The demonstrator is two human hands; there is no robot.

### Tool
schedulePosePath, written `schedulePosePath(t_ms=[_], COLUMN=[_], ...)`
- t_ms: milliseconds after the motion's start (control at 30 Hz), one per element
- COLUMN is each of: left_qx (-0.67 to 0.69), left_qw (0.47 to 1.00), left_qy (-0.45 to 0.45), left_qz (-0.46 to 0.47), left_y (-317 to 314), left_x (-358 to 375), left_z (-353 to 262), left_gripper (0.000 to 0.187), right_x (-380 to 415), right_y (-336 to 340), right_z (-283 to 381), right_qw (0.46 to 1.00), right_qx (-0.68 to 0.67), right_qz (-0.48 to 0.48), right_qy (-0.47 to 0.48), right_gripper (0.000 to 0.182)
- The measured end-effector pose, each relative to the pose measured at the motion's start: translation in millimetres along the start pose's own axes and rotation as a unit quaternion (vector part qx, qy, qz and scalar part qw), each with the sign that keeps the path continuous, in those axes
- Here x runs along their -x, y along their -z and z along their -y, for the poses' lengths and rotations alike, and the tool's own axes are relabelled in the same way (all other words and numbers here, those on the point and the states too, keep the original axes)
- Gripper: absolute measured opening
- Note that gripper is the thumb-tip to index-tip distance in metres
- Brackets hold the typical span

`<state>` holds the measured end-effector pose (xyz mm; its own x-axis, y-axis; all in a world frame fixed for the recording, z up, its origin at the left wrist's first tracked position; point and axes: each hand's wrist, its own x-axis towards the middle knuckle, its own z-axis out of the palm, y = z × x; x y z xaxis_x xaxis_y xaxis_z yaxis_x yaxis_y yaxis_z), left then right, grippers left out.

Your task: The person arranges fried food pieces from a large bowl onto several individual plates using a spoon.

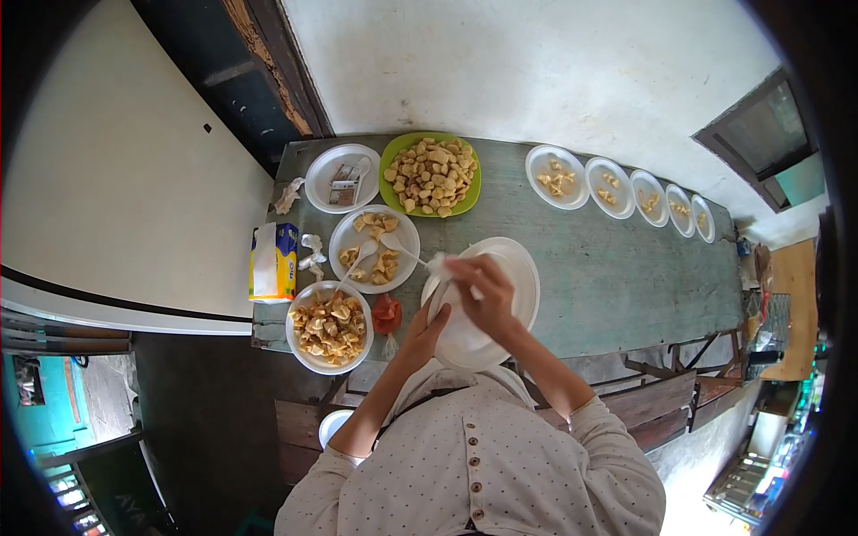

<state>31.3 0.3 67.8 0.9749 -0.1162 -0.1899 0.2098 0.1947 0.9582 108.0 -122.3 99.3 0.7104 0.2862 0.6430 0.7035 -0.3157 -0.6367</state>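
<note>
My left hand [424, 336] is closed on the near left edge of a white plate [521, 281] in front of my body. My right hand [483, 293], smeared a little by motion, is over the plate, with a crumpled white tissue [438, 265] at its fingertips. Just left of my hands stands a plate of folded dumpling-like pieces [382, 267] with white plastic spoons [361, 257]. Nearer to me on the left is a bowl heaped with browned pieces [331, 329]. A small red bag [386, 314] lies beside it.
A green plate piled with round tan pieces [432, 177] stands at the back. Left of it is a plate with printed packets [345, 185]. A tissue pack [274, 262] sits at the left edge. Several plates with small portions [557, 179] line the wall at right.
</note>
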Motion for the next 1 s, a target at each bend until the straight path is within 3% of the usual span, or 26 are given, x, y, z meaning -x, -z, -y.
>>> schedulePosePath(t_ms=[33,133,233,367,467,500,533,567,633,733,867,967,1000], left_qx=[-0.026,0.019,-0.007,-0.034,-0.055,0.026,0.107,0.107,0.055,0.021,0.063,0.173,0.231], left_qw=[0.999,1.000,0.999,0.997,0.995,0.996,0.989,0.990,0.994,0.997,0.991,0.973,0.951], left_qy=[0.048,0.006,0.008,0.001,0.042,0.032,0.021,0.021,-0.021,-0.001,-0.006,-0.045,-0.051], left_qz=[-0.004,-0.016,-0.044,-0.073,-0.073,-0.084,-0.095,-0.094,-0.095,-0.079,-0.120,-0.146,-0.197], left_y=[0,-2,0,-2,-2,-4,-8,-12,-18,-17,-5,8,10], left_x=[2,4,8,5,2,-1,-4,-4,-5,-6,-14,-15,-14], left_z=[-3,-3,-16,-29,-27,-18,-16,-15,-18,-22,3,-2,-6], left_gripper=[0.047,0.046,0.046,0.047,0.047,0.047,0.046,0.046,0.040,0.043,0.043,0.045,0.048], right_x=[-3,-14,-9,1,7,8,8,7,4,2,19,36,42], right_y=[3,16,28,32,32,31,30,29,26,15,0,-1,2], right_z=[-8,-32,-42,-41,-32,-32,-31,-30,-25,-18,12,21,14], right_qw=[0.999,0.988,0.982,0.975,0.976,0.976,0.979,0.982,0.981,0.988,0.991,0.981,0.977], right_qx=[0.027,0.090,0.098,0.134,0.126,0.127,0.122,0.117,0.100,0.051,-0.042,-0.068,-0.049], right_qz=[-0.010,-0.094,-0.113,-0.147,-0.148,-0.149,-0.136,-0.124,-0.111,-0.074,0.082,0.151,0.188], right_qy=[-0.031,-0.086,-0.118,-0.102,-0.096,-0.097,-0.092,-0.087,-0.123,-0.126,-0.094,-0.100,-0.083], right_gripper=[0.036,0.032,0.033,0.030,0.030,0.030,0.029,0.029,0.029,0.027,0.026,0.024,0.023])
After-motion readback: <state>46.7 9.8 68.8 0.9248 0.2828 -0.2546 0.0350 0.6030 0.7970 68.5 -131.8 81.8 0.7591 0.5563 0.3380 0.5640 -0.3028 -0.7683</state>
